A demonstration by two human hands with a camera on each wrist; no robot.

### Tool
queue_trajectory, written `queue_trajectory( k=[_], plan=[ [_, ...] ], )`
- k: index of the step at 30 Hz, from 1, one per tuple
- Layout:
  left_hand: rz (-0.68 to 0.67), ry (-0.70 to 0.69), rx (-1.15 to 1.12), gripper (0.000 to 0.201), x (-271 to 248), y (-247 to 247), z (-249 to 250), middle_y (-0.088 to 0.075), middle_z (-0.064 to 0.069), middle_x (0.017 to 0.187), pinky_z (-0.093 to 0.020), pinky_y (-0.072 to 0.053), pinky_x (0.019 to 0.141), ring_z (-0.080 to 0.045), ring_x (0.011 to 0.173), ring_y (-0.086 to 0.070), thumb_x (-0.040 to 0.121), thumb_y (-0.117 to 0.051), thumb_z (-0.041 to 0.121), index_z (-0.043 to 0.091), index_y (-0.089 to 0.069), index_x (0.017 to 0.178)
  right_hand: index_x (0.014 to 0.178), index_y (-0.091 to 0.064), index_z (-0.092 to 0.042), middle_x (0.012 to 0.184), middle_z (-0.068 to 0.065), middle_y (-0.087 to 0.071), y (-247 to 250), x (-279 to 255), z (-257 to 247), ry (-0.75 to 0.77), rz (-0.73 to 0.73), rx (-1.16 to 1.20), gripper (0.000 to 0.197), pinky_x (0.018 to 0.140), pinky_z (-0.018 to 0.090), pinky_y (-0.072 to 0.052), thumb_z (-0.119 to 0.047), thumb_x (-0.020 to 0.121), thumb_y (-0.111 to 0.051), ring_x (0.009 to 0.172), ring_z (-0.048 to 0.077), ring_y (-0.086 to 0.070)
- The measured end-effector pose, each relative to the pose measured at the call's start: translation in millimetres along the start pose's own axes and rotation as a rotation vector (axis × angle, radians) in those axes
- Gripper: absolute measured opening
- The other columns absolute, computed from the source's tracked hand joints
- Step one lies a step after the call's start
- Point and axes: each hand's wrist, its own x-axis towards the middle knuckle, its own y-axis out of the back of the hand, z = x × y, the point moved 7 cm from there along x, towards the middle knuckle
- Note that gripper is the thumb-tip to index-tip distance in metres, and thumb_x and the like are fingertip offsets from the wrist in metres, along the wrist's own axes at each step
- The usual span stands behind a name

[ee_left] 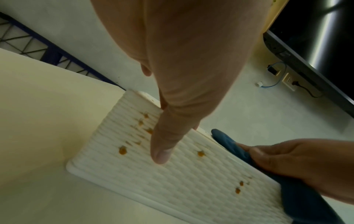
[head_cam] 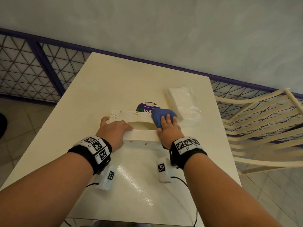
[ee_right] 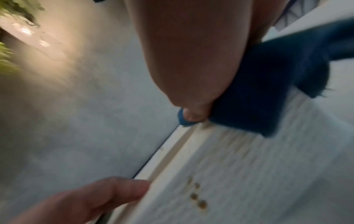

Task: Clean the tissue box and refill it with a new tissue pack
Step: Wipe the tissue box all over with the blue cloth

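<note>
Tissue box (head_cam: 141, 136) stained, left grip (head_cam: 114, 133) clasping it, right grip (head_cam: 168, 130) pinching blue cloth (head_cam: 161, 114)

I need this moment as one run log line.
left hand: holds tissue box | right hand: holds blue cloth against box top | stains: brown spots visible | tissue pack: on table, untouched

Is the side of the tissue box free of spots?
No: several brown spots dot the ribbed side of the tissue box.
</note>
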Motion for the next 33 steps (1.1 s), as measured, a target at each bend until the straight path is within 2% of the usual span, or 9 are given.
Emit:
queue_trajectory(
  k=[3, 5, 8, 12, 16, 18, 24, 28, 33],
  plan=[
    [0.003, 0.010, -0.023, 0.070, 0, 1, 0, -0.052, 0.015, 0.116, -0.043, -0.002, 0.112, -0.010, 0.112, -0.051, 0.070, -0.051, -0.007, 0.037, -0.050, 0.124, 0.150, 0.007, -0.006, 0.160, 0.017, 0.013, -15, -19, -2, 0.040, -0.116, -0.108, 0.061, 0.119, 0.044, 0.001, -0.026, 0.102, -0.026, 0.146, 0.036, 0.014],
    [-0.015, 0.001, -0.029, 0.073, 1, 1, -1, -0.052, 0.014, 0.119, -0.042, -0.002, 0.112, -0.010, 0.112, -0.052, 0.068, -0.046, -0.010, 0.038, -0.051, 0.123, 0.150, 0.009, -0.009, 0.160, 0.014, 0.015, -16, -27, 6, 0.070, -0.178, -0.172, 0.064, 0.118, 0.042, 0.003, -0.023, 0.102, -0.031, 0.147, 0.034, 0.014],
    [-0.040, -0.013, -0.011, 0.072, 2, 3, -2, -0.051, 0.011, 0.129, -0.043, 0.001, 0.112, -0.010, 0.117, -0.051, 0.070, -0.051, -0.007, 0.041, -0.050, 0.124, 0.151, 0.008, -0.023, 0.161, 0.003, 0.014, 0, -15, 18, 0.042, -0.066, -0.104, 0.066, 0.118, 0.049, -0.006, -0.034, 0.101, -0.033, 0.148, 0.028, 0.011],
    [-0.040, -0.014, 0.009, 0.061, -2, 3, 2, -0.048, 0.015, 0.127, -0.039, -0.006, 0.108, -0.011, 0.112, -0.046, 0.079, -0.062, 0.009, 0.039, -0.049, 0.130, 0.151, 0.006, -0.011, 0.161, 0.010, 0.010, 1, -4, 5, 0.020, 0.063, -0.053, 0.065, 0.120, 0.043, -0.006, -0.032, 0.102, -0.030, 0.148, 0.029, 0.009],
    [-0.005, 0.009, -0.080, 0.054, -6, 3, -1, -0.049, 0.018, 0.125, -0.030, -0.014, 0.091, -0.009, 0.089, -0.018, 0.081, -0.069, 0.026, 0.039, -0.050, 0.131, 0.151, 0.010, -0.015, 0.161, 0.008, 0.014, -26, -33, -4, 0.114, -0.036, -0.011, 0.063, 0.119, 0.042, -0.005, -0.027, 0.103, -0.028, 0.149, 0.026, 0.010],
    [-0.006, 0.040, -0.113, 0.055, -7, 4, -2, -0.047, 0.016, 0.132, -0.029, -0.014, 0.093, -0.006, 0.085, -0.008, 0.082, -0.070, 0.024, 0.039, -0.050, 0.131, 0.151, 0.009, -0.021, 0.161, 0.008, 0.014, -31, -39, -1, 0.151, -0.043, -0.038, 0.062, 0.119, 0.044, -0.006, -0.030, 0.102, -0.028, 0.149, 0.026, 0.008],
    [-0.022, 0.059, -0.119, 0.057, -5, 5, -1, -0.048, 0.010, 0.135, -0.033, -0.005, 0.103, -0.013, 0.120, -0.040, 0.077, -0.073, 0.024, 0.038, -0.052, 0.128, 0.152, 0.004, -0.028, 0.161, 0.005, 0.014, -8, -2, 6, 0.057, 0.076, 0.026, 0.061, 0.119, 0.045, -0.009, -0.037, 0.101, -0.028, 0.149, 0.025, 0.007],
    [-0.028, 0.057, -0.082, 0.056, -4, 0, -4, -0.048, 0.017, 0.126, -0.032, -0.017, 0.096, -0.014, 0.095, -0.023, 0.079, -0.072, 0.023, 0.038, -0.052, 0.129, 0.151, -0.017, -0.022, 0.161, 0.005, -0.009, -13, -27, -1, 0.145, 0.074, 0.048, 0.052, 0.115, 0.041, -0.022, -0.027, 0.102, -0.033, 0.148, 0.026, -0.012],
    [-0.140, -0.111, 0.082, 0.056, 7, -2, -5, -0.049, 0.016, 0.125, -0.040, -0.014, 0.107, -0.026, 0.119, -0.040, 0.079, -0.060, 0.007, 0.042, -0.048, 0.121, 0.131, -0.055, -0.031, 0.134, 0.004, -0.059, -13, -78, 19, 0.200, 0.092, 0.220, 0.037, 0.101, 0.029, -0.038, -0.024, 0.095, -0.048, 0.121, 0.026, -0.055]
  ],
)
